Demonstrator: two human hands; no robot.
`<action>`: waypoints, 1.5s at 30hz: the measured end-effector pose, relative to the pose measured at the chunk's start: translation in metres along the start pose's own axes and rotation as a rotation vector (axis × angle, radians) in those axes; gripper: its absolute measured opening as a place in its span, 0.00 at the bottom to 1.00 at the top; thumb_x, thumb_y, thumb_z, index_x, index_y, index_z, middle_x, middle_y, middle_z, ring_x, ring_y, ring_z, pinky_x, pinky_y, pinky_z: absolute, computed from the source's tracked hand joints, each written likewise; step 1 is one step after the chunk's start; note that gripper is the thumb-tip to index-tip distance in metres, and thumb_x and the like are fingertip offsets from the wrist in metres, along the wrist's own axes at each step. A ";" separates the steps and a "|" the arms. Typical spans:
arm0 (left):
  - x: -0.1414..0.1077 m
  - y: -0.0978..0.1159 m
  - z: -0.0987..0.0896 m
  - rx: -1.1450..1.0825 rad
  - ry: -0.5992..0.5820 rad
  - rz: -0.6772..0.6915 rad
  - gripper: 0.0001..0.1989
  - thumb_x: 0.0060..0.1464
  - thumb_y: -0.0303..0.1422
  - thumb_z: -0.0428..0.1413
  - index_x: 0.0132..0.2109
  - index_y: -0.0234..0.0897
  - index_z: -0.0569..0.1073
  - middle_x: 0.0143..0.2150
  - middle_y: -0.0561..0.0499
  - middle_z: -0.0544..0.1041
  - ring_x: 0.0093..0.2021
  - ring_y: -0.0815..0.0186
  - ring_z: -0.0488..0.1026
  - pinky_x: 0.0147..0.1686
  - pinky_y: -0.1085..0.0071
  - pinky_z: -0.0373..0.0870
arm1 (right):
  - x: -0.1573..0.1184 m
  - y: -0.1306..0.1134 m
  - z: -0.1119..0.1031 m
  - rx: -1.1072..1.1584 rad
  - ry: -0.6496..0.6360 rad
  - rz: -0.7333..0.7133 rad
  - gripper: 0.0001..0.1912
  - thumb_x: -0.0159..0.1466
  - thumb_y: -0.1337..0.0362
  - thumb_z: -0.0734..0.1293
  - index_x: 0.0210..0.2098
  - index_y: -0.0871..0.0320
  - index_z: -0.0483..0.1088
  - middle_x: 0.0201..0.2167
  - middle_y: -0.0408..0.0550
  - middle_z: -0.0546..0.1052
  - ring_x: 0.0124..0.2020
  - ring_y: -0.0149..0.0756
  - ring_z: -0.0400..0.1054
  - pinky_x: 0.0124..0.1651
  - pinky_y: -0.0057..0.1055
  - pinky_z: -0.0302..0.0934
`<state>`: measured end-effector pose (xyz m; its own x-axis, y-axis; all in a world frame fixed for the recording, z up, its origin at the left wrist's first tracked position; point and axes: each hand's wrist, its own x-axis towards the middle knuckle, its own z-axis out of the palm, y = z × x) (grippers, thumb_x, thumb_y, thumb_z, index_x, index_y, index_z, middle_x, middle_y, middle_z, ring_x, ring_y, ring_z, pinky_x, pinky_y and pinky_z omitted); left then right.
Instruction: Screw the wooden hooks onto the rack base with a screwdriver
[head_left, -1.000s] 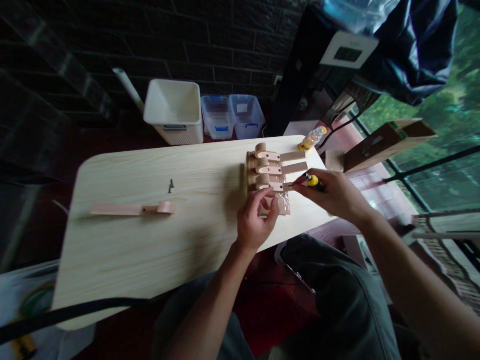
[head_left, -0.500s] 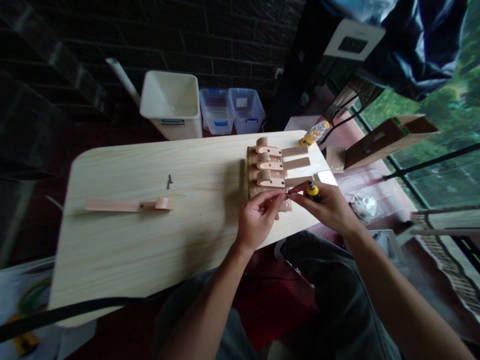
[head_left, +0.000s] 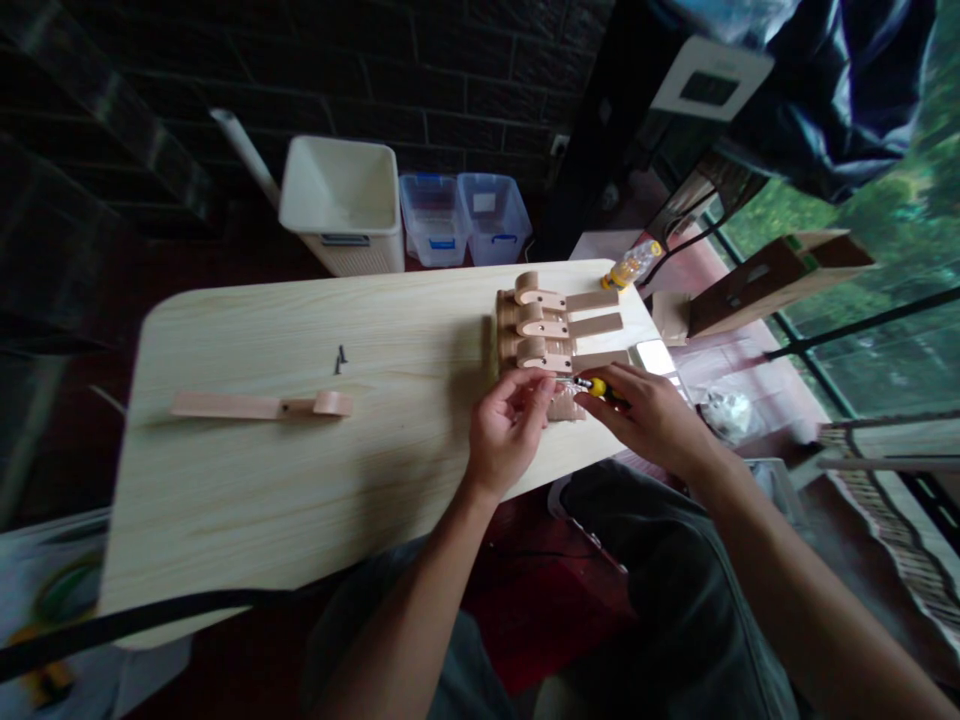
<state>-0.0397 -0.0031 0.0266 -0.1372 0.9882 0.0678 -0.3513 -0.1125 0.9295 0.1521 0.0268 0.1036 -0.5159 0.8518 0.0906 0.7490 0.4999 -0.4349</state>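
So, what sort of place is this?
Probably a small indoor workspace, perhaps in a home: the right hand holds a screwdriver over a pale tabletop, and clear plastic bins stand near a dark block wall.

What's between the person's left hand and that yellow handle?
In the head view, a metal shaft extends from the yellow handle, held in the right hand, toward the left hand.
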 end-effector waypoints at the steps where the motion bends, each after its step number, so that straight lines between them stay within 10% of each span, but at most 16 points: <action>1: 0.000 0.000 -0.001 0.000 0.004 0.003 0.18 0.64 0.48 0.67 0.46 0.37 0.82 0.32 0.51 0.82 0.25 0.74 0.69 0.25 0.79 0.69 | 0.000 -0.001 0.000 -0.011 -0.001 0.004 0.16 0.77 0.52 0.65 0.53 0.55 0.78 0.47 0.52 0.84 0.41 0.39 0.81 0.42 0.32 0.72; 22: -0.001 -0.004 -0.012 0.242 -0.099 0.098 0.14 0.68 0.45 0.62 0.46 0.39 0.83 0.37 0.49 0.84 0.30 0.70 0.74 0.31 0.75 0.70 | -0.003 -0.008 0.000 -0.205 -0.045 0.030 0.19 0.77 0.49 0.64 0.56 0.53 0.79 0.44 0.53 0.84 0.39 0.41 0.79 0.43 0.36 0.69; 33: -0.003 -0.001 -0.010 0.177 -0.151 -0.004 0.13 0.65 0.44 0.65 0.46 0.39 0.84 0.41 0.47 0.86 0.32 0.70 0.76 0.31 0.75 0.70 | -0.020 -0.013 0.029 0.159 0.016 0.131 0.19 0.75 0.48 0.66 0.57 0.53 0.75 0.51 0.55 0.84 0.45 0.43 0.80 0.45 0.35 0.72; 39: 0.000 0.003 -0.012 0.123 -0.186 -0.064 0.16 0.63 0.43 0.67 0.53 0.40 0.83 0.43 0.46 0.85 0.33 0.70 0.77 0.31 0.76 0.72 | -0.026 -0.005 0.053 0.330 0.213 0.232 0.17 0.76 0.48 0.64 0.45 0.54 0.74 0.33 0.45 0.79 0.32 0.35 0.72 0.36 0.32 0.65; 45: 0.006 0.000 -0.017 0.289 0.115 0.115 0.14 0.67 0.44 0.63 0.51 0.40 0.81 0.39 0.48 0.83 0.33 0.68 0.76 0.30 0.74 0.72 | -0.004 0.019 0.055 0.491 0.798 0.318 0.19 0.77 0.44 0.60 0.40 0.52 0.70 0.23 0.38 0.65 0.24 0.33 0.62 0.29 0.33 0.57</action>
<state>-0.0567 0.0014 0.0208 -0.2700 0.9508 0.1520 -0.0521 -0.1720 0.9837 0.1454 0.0242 0.0458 0.2463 0.8811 0.4038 0.4551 0.2627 -0.8508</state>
